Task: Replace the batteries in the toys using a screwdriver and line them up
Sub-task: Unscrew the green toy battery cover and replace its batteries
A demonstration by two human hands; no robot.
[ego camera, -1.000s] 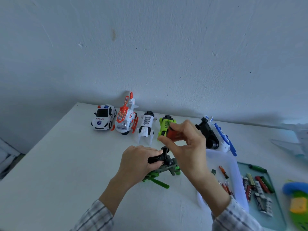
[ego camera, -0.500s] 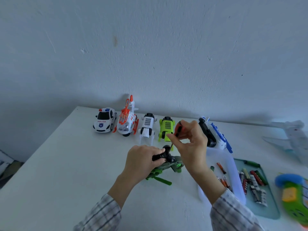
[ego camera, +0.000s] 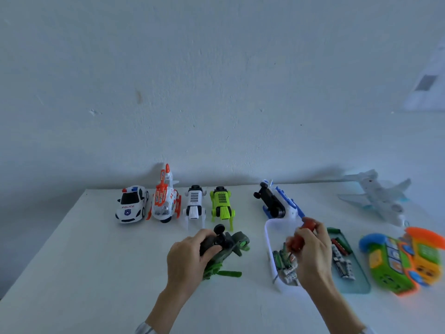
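My left hand [ego camera: 190, 255] grips a dark green toy helicopter [ego camera: 228, 247] that lies upside down on the white table [ego camera: 84, 273], wheels up. My right hand [ego camera: 313, 254] holds a red-handled screwdriver [ego camera: 299, 235] over the white tray [ego camera: 271, 227], which contains several batteries [ego camera: 284, 259]. Along the wall stand a police car [ego camera: 131, 204], an orange and white helicopter [ego camera: 165, 197], a white robot dog [ego camera: 194, 204] and a green robot dog [ego camera: 221, 204]. A blue and white toy [ego camera: 277, 202] lies overturned behind the tray.
A teal tray [ego camera: 361, 285] with more batteries and a green screwdriver [ego camera: 333, 230] sits right of the white one. A white toy plane [ego camera: 378, 196] and a green and orange toy phone [ego camera: 404, 259] lie at the far right. The table's left edge runs diagonally.
My right hand has lifted the screwdriver off the green helicopter and moved right, over the white tray. My left hand stays on the helicopter. The camera has turned rightwards.
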